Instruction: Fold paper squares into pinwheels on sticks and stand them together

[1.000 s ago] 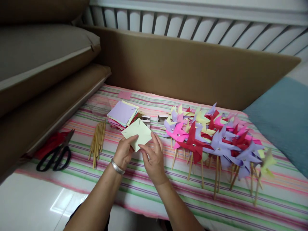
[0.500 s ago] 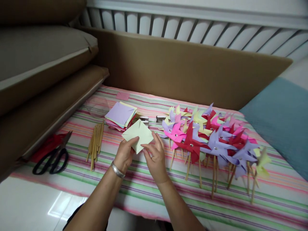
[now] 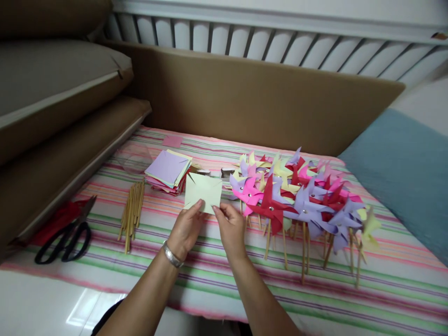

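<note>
Both of my hands hold up a pale yellow paper square [image 3: 203,192] with diagonal cuts at its corners. My left hand [image 3: 187,227] pinches its lower edge, a silver bracelet on the wrist. My right hand [image 3: 230,227] pinches the lower right corner. Just behind the square lies a stack of coloured paper squares [image 3: 168,170], lilac on top. To the right a heap of finished paper pinwheels [image 3: 297,193] on wooden sticks lies on the striped cloth [image 3: 224,280].
A bundle of wooden sticks [image 3: 132,213] lies left of my hands. Black scissors [image 3: 66,237] rest on red paper at the far left. A brown cardboard panel [image 3: 262,100] stands behind, brown cushions [image 3: 52,93] at left, a blue cushion [image 3: 409,172] at right.
The yellow square has turned from a diamond pose to edges level, and my fingers have shifted down to its lower edge. The view has drifted slightly to the right.
</note>
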A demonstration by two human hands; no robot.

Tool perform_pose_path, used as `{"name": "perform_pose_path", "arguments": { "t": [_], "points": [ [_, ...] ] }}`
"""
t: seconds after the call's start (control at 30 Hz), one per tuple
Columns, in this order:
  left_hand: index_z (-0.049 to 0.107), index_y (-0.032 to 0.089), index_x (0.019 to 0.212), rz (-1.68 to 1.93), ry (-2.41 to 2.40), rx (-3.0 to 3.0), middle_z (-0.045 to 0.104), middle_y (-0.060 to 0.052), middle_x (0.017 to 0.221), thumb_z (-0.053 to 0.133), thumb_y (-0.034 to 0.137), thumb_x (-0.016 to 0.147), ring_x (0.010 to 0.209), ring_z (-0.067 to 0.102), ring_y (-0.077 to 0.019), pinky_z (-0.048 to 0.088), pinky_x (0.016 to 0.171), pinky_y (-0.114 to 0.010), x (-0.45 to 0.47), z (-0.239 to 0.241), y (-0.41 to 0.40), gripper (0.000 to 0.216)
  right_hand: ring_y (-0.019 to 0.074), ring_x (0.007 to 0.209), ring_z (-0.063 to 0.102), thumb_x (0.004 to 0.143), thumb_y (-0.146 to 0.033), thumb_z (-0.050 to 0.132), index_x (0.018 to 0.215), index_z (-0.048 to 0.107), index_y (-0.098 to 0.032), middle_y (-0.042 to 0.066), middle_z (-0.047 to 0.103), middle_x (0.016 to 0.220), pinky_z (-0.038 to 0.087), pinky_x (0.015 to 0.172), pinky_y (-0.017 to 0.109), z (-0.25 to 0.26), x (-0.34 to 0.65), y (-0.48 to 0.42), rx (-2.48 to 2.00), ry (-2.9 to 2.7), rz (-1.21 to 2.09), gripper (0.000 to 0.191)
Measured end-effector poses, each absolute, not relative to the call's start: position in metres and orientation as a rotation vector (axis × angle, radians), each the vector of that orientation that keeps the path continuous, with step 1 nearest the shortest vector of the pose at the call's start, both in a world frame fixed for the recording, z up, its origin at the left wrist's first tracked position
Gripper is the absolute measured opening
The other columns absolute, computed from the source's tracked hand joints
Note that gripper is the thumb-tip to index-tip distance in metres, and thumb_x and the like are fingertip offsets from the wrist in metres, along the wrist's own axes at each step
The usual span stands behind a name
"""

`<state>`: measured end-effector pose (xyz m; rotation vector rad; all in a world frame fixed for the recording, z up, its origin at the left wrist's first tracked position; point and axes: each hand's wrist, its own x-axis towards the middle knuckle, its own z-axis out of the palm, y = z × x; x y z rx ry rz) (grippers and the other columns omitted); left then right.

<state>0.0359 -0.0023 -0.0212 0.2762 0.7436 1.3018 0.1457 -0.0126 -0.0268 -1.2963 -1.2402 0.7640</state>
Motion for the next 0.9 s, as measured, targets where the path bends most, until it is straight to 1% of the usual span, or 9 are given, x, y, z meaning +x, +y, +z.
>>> {"name": "perform_pose_path", "arguments": {
  "t": [0.07, 0.13, 0.2, 0.3, 0.37, 0.47, 0.53, 0.73, 0.9],
  "points": [
    [0.064, 0.015, 0.081, 1.224, 0.848, 0.219, 0.068, -0.009, 0.092, 0.066, 0.025, 0.074, 0.087, 0.063, -0.0180, 0.046, 0.086, -0.033, 0.038, -0.021, -0.006, 0.012, 0.0172, 0.076, 0.058, 0.082, -0.026, 0.057, 0.082, 0.065, -0.017, 0.004, 0.064, 0.078, 0.045, 0.073, 0.031, -0.024, 0.159, -0.009, -1.356, -1.412, 0.438, 0.012],
    [0.063, 0.015, 0.079, 1.183, 0.909, 0.167, 0.066, -0.010, 0.094, 0.060, 0.029, 0.079, 0.090, 0.062, -0.0190, 0.045, 0.089, -0.035, 0.040, -0.017, -0.010, 0.014, 0.0180, 0.080, 0.058, 0.084, -0.023, 0.054, 0.084, 0.066, -0.018, 0.005, 0.064, 0.081, 0.044, 0.076, 0.032, -0.023, 0.167, -0.007, -1.373, -1.554, 0.190, 0.012],
    [0.063, 0.015, 0.082, 1.195, 0.826, 0.159, 0.065, -0.010, 0.096, 0.056, 0.035, 0.082, 0.092, 0.062, -0.0192, 0.045, 0.089, -0.034, 0.040, -0.012, -0.014, 0.021, 0.0187, 0.083, 0.058, 0.085, -0.020, 0.053, 0.086, 0.066, -0.019, 0.006, 0.065, 0.084, 0.043, 0.078, 0.034, -0.023, 0.168, -0.008, -1.364, -1.654, 0.055, 0.013],
    [0.064, 0.015, 0.086, 1.239, 0.566, 0.205, 0.066, -0.007, 0.085, 0.054, 0.041, 0.083, 0.087, 0.062, -0.0173, 0.048, 0.085, -0.032, 0.036, -0.005, -0.015, 0.028, 0.0190, 0.084, 0.057, 0.085, -0.015, 0.053, 0.089, 0.067, -0.019, 0.006, 0.065, 0.086, 0.043, 0.077, 0.034, -0.026, 0.160, -0.012, -1.303, -1.777, -0.018, 0.016],
    [0.064, 0.014, 0.090, 1.235, 0.470, 0.223, 0.067, -0.006, 0.084, 0.054, 0.040, 0.083, 0.084, 0.063, -0.0166, 0.049, 0.082, -0.030, 0.030, -0.003, -0.011, 0.029, 0.0192, 0.083, 0.057, 0.084, -0.013, 0.052, 0.090, 0.067, -0.019, 0.006, 0.064, 0.085, 0.043, 0.075, 0.035, -0.028, 0.154, -0.014, -1.251, -1.843, -0.009, 0.017],
    [0.063, 0.013, 0.102, 1.238, 0.472, 0.190, 0.070, -0.008, 0.095, 0.054, 0.032, 0.084, 0.088, 0.064, -0.0180, 0.051, 0.079, -0.030, 0.018, -0.004, -0.002, 0.028, 0.0191, 0.081, 0.055, 0.085, -0.012, 0.051, 0.090, 0.068, -0.019, 0.007, 0.063, 0.084, 0.044, 0.073, 0.035, -0.032, 0.149, -0.016, -1.180, -1.900, 0.034, 0.019],
    [0.063, 0.013, 0.105, 1.246, 0.514, 0.158, 0.071, -0.008, 0.097, 0.055, 0.026, 0.083, 0.088, 0.065, -0.0185, 0.052, 0.078, -0.030, 0.010, -0.007, 0.003, 0.027, 0.0192, 0.082, 0.055, 0.085, -0.012, 0.051, 0.090, 0.069, -0.020, 0.007, 0.062, 0.086, 0.045, 0.073, 0.035, -0.034, 0.148, -0.016, -1.139, -1.925, 0.069, 0.020],
    [0.067, 0.008, 0.089, 1.217, 0.785, 0.208, 0.073, -0.010, 0.082, 0.063, 0.011, 0.072, 0.071, 0.066, -0.0164, 0.053, 0.062, -0.024, 0.002, -0.020, 0.010, 0.018, 0.0200, 0.087, 0.057, 0.086, -0.014, 0.049, 0.094, 0.068, -0.024, 0.007, 0.064, 0.090, 0.048, 0.078, 0.037, -0.035, 0.149, -0.015, -1.093, -1.967, 0.240, 0.023],
    [0.069, 0.009, 0.081, 1.282, 0.860, 0.334, 0.073, -0.010, 0.079, 0.069, 0.014, 0.067, 0.067, 0.066, -0.0158, 0.052, 0.065, -0.024, 0.006, -0.022, 0.009, 0.015, 0.0192, 0.087, 0.060, 0.085, -0.018, 0.051, 0.091, 0.066, -0.024, 0.005, 0.065, 0.088, 0.048, 0.079, 0.035, -0.033, 0.149, -0.016, -1.127, -1.807, 0.520, 0.017]
  ]
}}
